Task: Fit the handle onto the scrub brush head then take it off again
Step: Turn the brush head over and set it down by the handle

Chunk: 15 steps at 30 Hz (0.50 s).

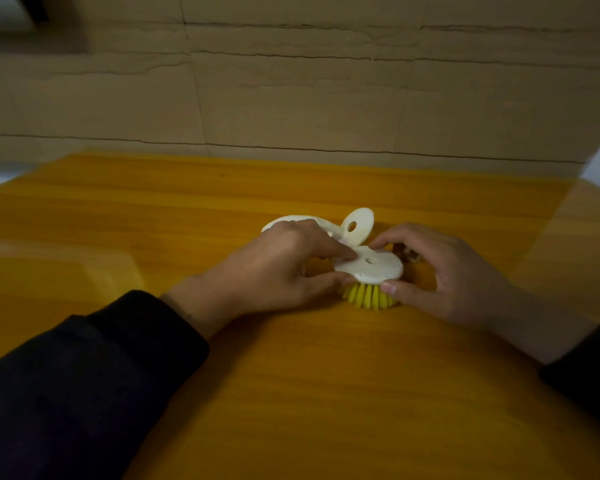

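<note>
The scrub brush head (373, 268) is a white round plate with yellow bristles (367, 295) pointing down onto the wooden table (291, 375). The white handle (357, 225), with a round hole at its raised end, lies just behind the head and runs left under my left hand. My left hand (274, 268) grips the left side of the head, index finger on top, thumb at the rim. My right hand (443, 271) holds the right side, thumb by the bristles, fingertips at the far rim. Whether handle and head are joined is hidden by my fingers.
A cardboard wall (291, 91) stands along the back edge of the table. My dark sleeves (84, 375) reach in from the lower left and right. A paler strip of table (585, 237) lies on the right.
</note>
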Available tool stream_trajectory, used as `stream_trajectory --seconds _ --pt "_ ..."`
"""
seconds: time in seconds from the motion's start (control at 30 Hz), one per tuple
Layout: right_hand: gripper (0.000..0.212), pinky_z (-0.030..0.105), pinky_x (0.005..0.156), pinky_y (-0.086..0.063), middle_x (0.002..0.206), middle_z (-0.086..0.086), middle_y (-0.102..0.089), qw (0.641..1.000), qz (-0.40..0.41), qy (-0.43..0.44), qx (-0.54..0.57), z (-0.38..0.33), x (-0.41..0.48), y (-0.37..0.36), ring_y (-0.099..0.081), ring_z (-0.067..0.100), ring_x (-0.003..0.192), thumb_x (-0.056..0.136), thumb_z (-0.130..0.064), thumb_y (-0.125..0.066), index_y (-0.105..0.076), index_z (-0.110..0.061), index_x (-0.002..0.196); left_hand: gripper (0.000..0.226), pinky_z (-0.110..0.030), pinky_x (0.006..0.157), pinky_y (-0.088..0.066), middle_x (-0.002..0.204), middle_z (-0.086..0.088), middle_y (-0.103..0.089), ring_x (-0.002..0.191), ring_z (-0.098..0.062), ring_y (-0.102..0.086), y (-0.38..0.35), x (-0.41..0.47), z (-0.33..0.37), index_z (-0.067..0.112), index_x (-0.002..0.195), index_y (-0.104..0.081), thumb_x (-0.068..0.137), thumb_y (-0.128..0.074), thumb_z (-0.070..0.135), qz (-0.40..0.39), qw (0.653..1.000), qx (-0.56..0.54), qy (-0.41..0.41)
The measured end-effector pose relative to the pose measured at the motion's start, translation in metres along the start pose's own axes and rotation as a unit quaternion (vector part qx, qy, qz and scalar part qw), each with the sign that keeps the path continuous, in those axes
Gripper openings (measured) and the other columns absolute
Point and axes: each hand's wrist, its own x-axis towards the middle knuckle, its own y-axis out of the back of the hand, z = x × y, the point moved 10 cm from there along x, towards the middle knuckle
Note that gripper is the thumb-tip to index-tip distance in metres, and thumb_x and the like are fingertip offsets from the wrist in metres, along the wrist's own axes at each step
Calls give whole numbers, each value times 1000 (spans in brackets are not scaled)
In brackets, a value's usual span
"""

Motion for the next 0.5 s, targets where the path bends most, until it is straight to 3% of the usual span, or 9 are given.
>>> stream_trajectory --seconds 0.23,0.3,0.43,0.5 --pt "45 10 76 -40 109 -34 -54 999 0 -12 49 -1 0 1 -55 -4 101 86 -60 -51 -53 -34 124 41 -42 89 -59 119 -4 -79 106 -18 -74 5 0 -4 14 121 -76 93 -63 41 44 998 -49 2" --pt "53 10 78 -40 114 -33 -53 998 -16 -19 50 0 0 -3 -53 -6 105 85 -67 -48 -48 -36 129 37 -41 88 -59 119 -3 -79 105 -17 -75 6 1 -10 15 121 -76 94 -65 36 54 996 -73 22" --pt "80 24 89 -46 134 -14 -53 997 -48 -33 51 0 -1 -9 -53 3 116 72 -85 -45 -29 -43 138 27 -30 81 -59 112 3 -80 96 -10 -74 7 0 -25 15 118 -78 97 -65 27 73 982 -153 85" --pt "89 23 91 -46 133 -22 -47 997 -54 -32 50 -3 -1 -10 -51 5 117 64 -88 -50 -21 -48 138 22 -30 75 -60 102 -1 -82 87 -17 -75 6 -1 -28 11 110 -80 99 -64 21 78 969 -212 104"
